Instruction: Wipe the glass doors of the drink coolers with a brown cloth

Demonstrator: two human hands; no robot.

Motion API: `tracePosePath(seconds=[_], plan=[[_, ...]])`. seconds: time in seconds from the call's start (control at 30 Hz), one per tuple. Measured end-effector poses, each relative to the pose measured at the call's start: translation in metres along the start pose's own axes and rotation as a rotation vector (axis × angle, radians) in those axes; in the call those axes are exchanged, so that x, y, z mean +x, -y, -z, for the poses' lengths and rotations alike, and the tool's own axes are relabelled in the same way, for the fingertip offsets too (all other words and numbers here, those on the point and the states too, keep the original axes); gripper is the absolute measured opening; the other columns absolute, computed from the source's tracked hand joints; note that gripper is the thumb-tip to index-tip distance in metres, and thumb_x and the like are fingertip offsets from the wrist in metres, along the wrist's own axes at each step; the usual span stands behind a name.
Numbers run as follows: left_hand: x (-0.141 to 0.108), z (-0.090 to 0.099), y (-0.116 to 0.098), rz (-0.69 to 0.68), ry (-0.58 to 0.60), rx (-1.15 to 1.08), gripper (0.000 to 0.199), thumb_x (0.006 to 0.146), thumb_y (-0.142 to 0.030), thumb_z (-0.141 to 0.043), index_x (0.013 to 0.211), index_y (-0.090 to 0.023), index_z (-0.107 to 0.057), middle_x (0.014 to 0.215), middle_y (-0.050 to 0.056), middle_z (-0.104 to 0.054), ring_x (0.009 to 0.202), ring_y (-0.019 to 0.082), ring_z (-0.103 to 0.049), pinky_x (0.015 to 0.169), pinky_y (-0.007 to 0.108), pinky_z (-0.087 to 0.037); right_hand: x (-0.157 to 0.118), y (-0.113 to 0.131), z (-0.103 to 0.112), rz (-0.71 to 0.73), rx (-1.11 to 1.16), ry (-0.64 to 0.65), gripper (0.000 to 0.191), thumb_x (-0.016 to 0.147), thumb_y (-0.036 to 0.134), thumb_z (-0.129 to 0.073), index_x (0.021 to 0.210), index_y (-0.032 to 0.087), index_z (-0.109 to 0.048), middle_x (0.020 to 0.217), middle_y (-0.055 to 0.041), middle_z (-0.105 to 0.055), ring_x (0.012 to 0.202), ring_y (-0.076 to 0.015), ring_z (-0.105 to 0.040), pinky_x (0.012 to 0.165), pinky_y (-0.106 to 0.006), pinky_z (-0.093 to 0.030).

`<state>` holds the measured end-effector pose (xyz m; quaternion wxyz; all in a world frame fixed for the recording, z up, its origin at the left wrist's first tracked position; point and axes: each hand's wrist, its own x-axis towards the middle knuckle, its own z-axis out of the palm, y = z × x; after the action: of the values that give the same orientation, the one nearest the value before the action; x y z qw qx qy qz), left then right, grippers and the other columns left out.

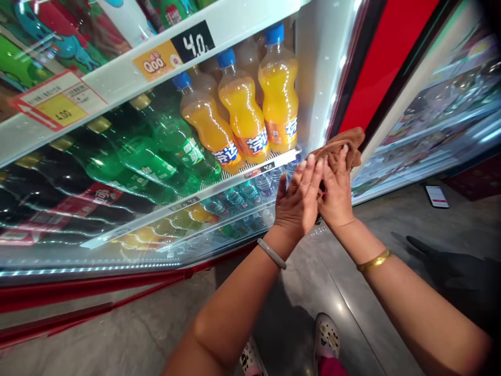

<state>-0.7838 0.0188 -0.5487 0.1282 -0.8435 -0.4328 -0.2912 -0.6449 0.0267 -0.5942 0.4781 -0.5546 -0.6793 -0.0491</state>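
A crumpled brown cloth (348, 143) is under the fingers of my right hand (337, 190), near the right edge of the lit drinks fridge. Close beside it, my left hand (299, 201) has its fingers stretched out and its thumb apart. Its fingertips reach the near edge of the cloth; whether they press on it I cannot tell. Just left of both hands runs the white shelf edge (235, 180) with small price tags. Above that edge stand orange soda bottles (246, 115) with blue caps.
Green soda bottles (144, 156) and dark cola bottles (58, 198) lie further left in the fridge. A red frame strip (391, 62) divides it from a second glass-fronted case (438, 115). A phone (437, 196) rests on the grey floor (305, 292), at right.
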Motion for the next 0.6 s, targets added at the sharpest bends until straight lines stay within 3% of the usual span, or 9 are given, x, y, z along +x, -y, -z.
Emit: tracePosePath(seconds=[0.13,0.23,0.3,0.4,0.47,0.53,0.6], plan=[[0.007,-0.021,-0.024,-0.099,0.137,-0.046,0.065,0.102,-0.014,-0.038,0.166,-0.013,-0.028,0.172,0.008,-0.033,0.163,0.02,-0.021,0.136,0.044,-0.015,-0.027,-0.016,-0.003,-0.171,0.029,-0.042,0.073,0.109,0.035,-0.039,0.167,0.041,0.005,0.178,-0.0019,0.006,0.165,-0.0263,0.002,0.13,-0.062,-0.027],[0.007,-0.02,-0.033,-0.147,0.18,-0.037,0.063,0.099,-0.013,-0.043,0.162,-0.011,-0.037,0.169,0.011,-0.04,0.161,0.021,-0.029,0.133,0.044,-0.027,-0.036,-0.011,0.002,-0.172,0.046,-0.016,0.072,0.109,0.037,-0.036,0.168,0.036,0.006,0.178,-0.0062,-0.002,0.165,-0.0256,-0.005,0.127,-0.06,-0.035],[0.024,-0.004,-0.037,-0.126,0.139,-0.039,0.061,0.101,-0.013,-0.041,0.162,-0.011,-0.037,0.169,0.012,-0.039,0.162,0.021,-0.026,0.133,0.043,-0.028,-0.013,-0.006,0.019,-0.14,0.063,-0.002,0.072,0.108,0.038,-0.041,0.169,0.036,-0.001,0.178,-0.0055,-0.007,0.164,-0.0255,-0.011,0.128,-0.055,-0.037],[0.071,0.031,-0.042,-0.064,-0.008,-0.068,0.063,0.102,-0.012,-0.037,0.164,-0.011,-0.03,0.172,0.013,-0.034,0.164,0.021,-0.017,0.134,0.045,-0.022,0.052,-0.001,0.056,-0.06,0.079,-0.029,0.072,0.106,0.038,-0.048,0.169,0.038,-0.011,0.178,-0.0016,-0.005,0.164,-0.0266,-0.011,0.132,-0.054,-0.029],[0.098,0.051,-0.047,-0.024,-0.072,-0.064,0.066,0.101,-0.012,-0.038,0.166,-0.012,-0.025,0.172,0.014,-0.033,0.163,0.022,-0.019,0.134,0.047,-0.024,0.088,0.001,0.077,-0.016,0.081,-0.039,0.073,0.105,0.037,-0.051,0.168,0.039,-0.014,0.178,0.0007,-0.004,0.164,-0.0275,-0.009,0.133,-0.056,-0.024],[0.11,0.062,-0.054,-0.001,-0.071,-0.031,0.07,0.1,-0.013,-0.042,0.167,-0.013,-0.022,0.171,0.016,-0.034,0.162,0.025,-0.024,0.131,0.048,-0.034,0.103,0.006,0.092,-0.002,0.082,-0.028,0.073,0.104,0.032,-0.05,0.167,0.042,-0.016,0.177,0.0023,-0.009,0.163,-0.0261,-0.011,0.133,-0.055,-0.025],[0.105,0.063,-0.062,-0.045,0.013,-0.007,0.074,0.098,-0.016,-0.046,0.167,-0.01,-0.02,0.169,0.019,-0.035,0.16,0.03,-0.026,0.126,0.051,-0.043,0.098,0.013,0.101,0.0,0.078,-0.045,0.077,0.102,0.023,-0.048,0.167,0.042,-0.014,0.175,0.0022,-0.018,0.16,-0.0247,-0.021,0.13,-0.051,-0.036]])
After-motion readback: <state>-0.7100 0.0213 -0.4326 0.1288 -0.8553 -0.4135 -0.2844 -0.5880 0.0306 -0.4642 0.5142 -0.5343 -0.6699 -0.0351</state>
